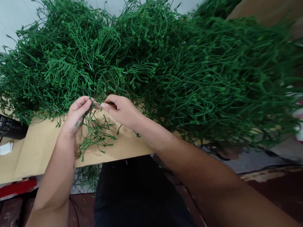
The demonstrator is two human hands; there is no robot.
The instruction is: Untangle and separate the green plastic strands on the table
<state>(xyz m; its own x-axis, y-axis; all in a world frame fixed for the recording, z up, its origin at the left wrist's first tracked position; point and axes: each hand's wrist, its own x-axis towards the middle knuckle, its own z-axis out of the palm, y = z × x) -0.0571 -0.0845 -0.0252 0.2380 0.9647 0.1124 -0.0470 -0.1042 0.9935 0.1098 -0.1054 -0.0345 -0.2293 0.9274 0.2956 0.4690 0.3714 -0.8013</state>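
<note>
My left hand is closed, its thumb and fingers pinching a small bunch of thin green plastic stems. The stems hang below the hand over the cardboard. Close by on the right, my right hand is closed with thumb and forefinger pinched at a strand of the same bunch. What lies between those fingertips is too small to see well. A large heap of similar green artificial stems rises just beyond both hands and spreads far to the right.
Brown cardboard covers the work surface, its front edge near my lap. A black cylinder with lettering lies at the left, with a white scrap near it. Another cardboard piece stands at the back right. More greenery shows below the edge.
</note>
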